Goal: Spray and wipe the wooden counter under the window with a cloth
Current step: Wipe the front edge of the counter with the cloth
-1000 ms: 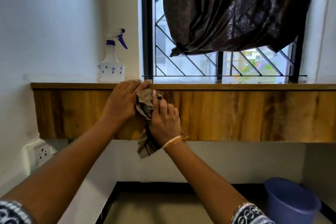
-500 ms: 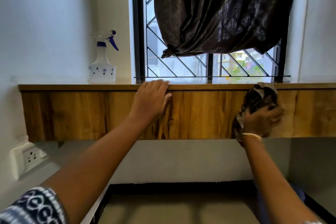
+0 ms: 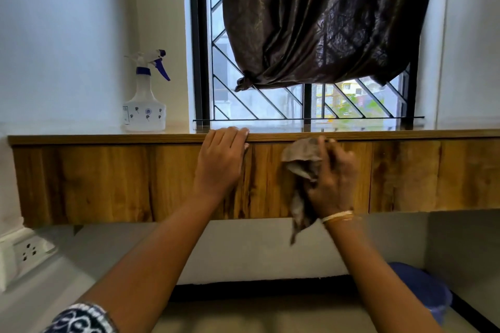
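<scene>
The wooden counter (image 3: 94,181) runs the full width under the window, its front panel facing me. My left hand (image 3: 220,162) lies flat on that panel, fingertips hooked over the top edge. My right hand (image 3: 334,181) presses a crumpled grey-brown cloth (image 3: 300,155) against the panel just right of the left hand; a tail of the cloth hangs below the wrist. The hand is motion-blurred. A white spray bottle (image 3: 144,105) with a blue trigger stands on the counter top at the left, apart from both hands.
A dark curtain (image 3: 324,19) is tied up over the barred window (image 3: 270,105). A wall socket (image 3: 29,251) sits low at the left. A blue bucket (image 3: 424,289) stands on the floor at the lower right, behind my right forearm.
My right hand swept the cloth from beside the left hand far to the right, then back left to the middle. My left hand stayed on the counter's top edge.
</scene>
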`<state>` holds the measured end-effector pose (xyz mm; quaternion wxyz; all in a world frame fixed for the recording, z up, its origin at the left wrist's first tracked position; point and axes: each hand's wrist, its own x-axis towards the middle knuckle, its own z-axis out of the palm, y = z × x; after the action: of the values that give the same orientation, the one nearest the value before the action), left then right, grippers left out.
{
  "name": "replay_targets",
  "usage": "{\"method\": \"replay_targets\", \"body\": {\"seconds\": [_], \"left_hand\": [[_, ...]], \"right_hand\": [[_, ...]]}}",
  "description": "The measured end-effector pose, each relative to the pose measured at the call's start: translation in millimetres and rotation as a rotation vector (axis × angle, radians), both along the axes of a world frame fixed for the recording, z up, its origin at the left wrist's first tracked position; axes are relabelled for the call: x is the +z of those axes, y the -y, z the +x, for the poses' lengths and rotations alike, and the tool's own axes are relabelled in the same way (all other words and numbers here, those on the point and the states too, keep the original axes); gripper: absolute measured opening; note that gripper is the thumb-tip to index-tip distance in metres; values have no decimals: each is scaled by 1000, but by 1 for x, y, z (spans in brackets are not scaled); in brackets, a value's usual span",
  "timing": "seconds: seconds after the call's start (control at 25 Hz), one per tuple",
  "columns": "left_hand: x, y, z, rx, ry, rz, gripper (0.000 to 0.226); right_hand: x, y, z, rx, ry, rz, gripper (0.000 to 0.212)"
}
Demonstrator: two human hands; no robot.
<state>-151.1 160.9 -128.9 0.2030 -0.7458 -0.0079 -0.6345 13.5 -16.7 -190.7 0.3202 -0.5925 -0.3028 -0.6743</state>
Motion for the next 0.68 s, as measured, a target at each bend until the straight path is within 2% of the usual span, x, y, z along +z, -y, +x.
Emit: {"method": "replay_targets", "body": {"seconds": [0.12, 0.2, 0.24, 0.28, 0.4, 0.48, 0.56, 0.68], "left_hand": [[-1, -3, 10, -54, 60, -21, 27], [-4, -3, 15, -86, 100, -42, 26], [-6, -3, 17, -101, 112, -53, 24], [-8, -3, 19, -110, 122, -60, 23], [-8, 0, 22, -142, 164, -91, 24], [-10, -3, 23, -200, 171, -97, 26], [-14, -6, 25, -220, 166, -68, 28], [-10, -4, 25, -117, 169, -61, 25]], "right_hand": [[-2, 31, 26, -55, -341, 368, 75], [5, 17, 13, -11, -693, 508, 91], [8, 3, -2, 15, -794, 524, 96], [10, -14, -18, 31, -764, 489, 94], [10, -68, -66, 46, -345, 188, 83], [11, -90, -80, 10, -211, 77, 81], [13, -90, -77, -43, -159, 79, 77], [17, -50, -39, -100, -47, 136, 63]]}}
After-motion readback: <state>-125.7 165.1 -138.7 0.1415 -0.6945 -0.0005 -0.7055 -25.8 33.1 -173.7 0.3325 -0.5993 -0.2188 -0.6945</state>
